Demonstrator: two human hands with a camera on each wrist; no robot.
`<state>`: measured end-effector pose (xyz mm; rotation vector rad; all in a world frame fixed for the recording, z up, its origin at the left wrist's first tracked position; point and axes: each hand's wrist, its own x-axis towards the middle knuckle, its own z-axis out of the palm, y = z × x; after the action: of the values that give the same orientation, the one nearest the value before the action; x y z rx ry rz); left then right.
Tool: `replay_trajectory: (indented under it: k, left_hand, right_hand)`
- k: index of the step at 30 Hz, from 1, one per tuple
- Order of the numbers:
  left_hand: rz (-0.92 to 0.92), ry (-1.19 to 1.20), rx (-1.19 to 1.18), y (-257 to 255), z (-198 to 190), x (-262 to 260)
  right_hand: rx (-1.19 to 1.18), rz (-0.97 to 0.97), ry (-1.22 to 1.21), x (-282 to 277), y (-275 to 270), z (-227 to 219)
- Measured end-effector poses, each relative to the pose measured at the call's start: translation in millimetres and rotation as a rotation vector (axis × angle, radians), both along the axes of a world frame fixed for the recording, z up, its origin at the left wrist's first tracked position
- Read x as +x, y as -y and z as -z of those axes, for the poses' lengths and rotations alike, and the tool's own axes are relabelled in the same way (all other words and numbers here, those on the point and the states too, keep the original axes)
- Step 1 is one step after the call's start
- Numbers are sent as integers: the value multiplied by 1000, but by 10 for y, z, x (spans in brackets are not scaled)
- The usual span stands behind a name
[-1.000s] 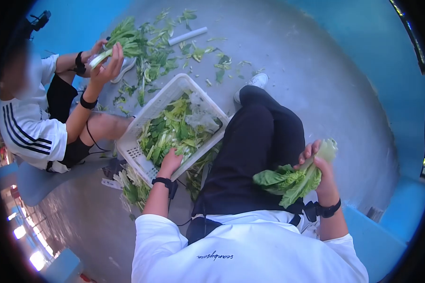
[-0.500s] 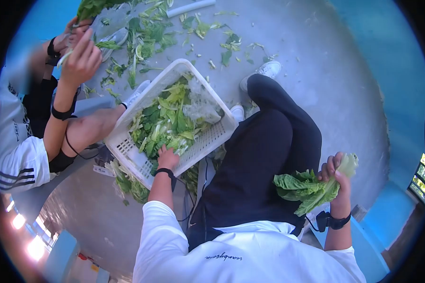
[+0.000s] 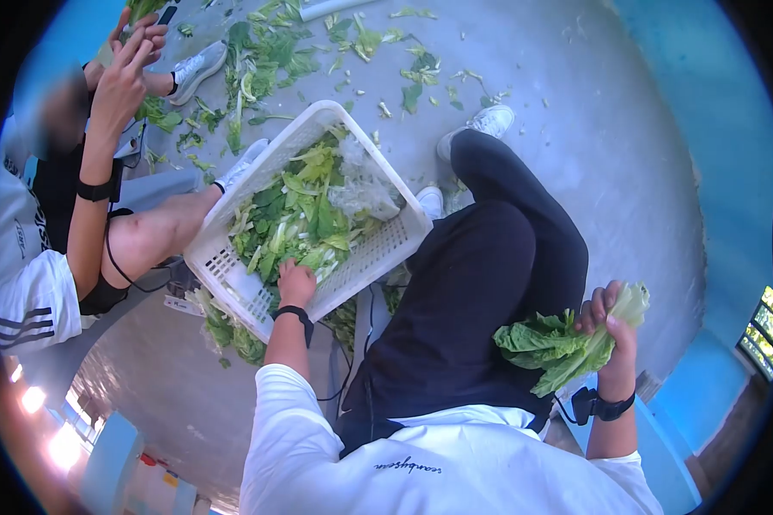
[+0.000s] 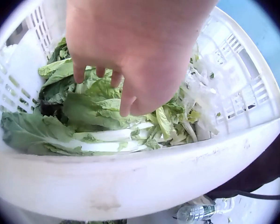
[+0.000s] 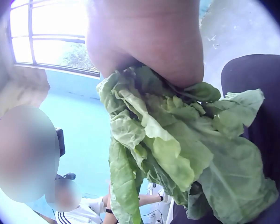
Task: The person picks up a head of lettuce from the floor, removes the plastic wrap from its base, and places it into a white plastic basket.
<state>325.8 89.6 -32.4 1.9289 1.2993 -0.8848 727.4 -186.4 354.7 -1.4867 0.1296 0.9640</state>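
A white plastic basket (image 3: 386,257) holds loose green leaves (image 3: 305,206) and pale stalks. Over its near side reaches my left hand (image 3: 295,285), fingers pointing down at the leaves. In the left wrist view, the fingers of that hand (image 4: 135,56) hang apart from the thumb above the leaves (image 4: 93,109), with nothing visibly gripped. My right hand (image 3: 614,330) grips a leafy head of greens (image 3: 558,348) near its pale base, beside my thigh. Its leaves (image 5: 177,140) spread below the hand (image 5: 149,37) in the right wrist view, which hides the fingers.
Another person (image 3: 103,112) sits at the left with greens in their raised hands. Scattered leaves (image 3: 266,56) and a pale tube (image 3: 331,7) lie on the floor beyond the basket. More greens (image 3: 232,330) are beside its near left side. A plastic bottle (image 4: 196,213) lies below the rim.
My left hand has shifted slightly left over the leaves. My right hand keeps its grip on the greens. The other person's hands have moved up and left, and the view has shifted.
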Motion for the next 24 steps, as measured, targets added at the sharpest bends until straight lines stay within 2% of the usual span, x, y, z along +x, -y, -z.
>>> replay_trajectory:
  k: [1,5,8,14,18,21,24]
  left_hand:
    - [64,23,67,5,-96,49]
    - [127,-91,-17,-80,192,-29]
    - [127,-61,-14,-127,93,16]
    - [-9,153,33,-74,-328,48]
    - [-71,333,69,11,-389,-69]
    - [-181,402,153,28,-402,-60]
    - [-245,400,138,-32,-514,-46]
  right_hand:
    - [0,-2,-2,-9,19,-18]
    - [23,-7,-7,-28,47,-42]
    - [38,-13,11,-35,112,-79]
    - [67,3,39,-110,210,-154]
    - [108,-10,24,-233,272,-184]
    - [123,-30,39,-303,372,-226]
    - [135,-40,58,-322,470,-292]
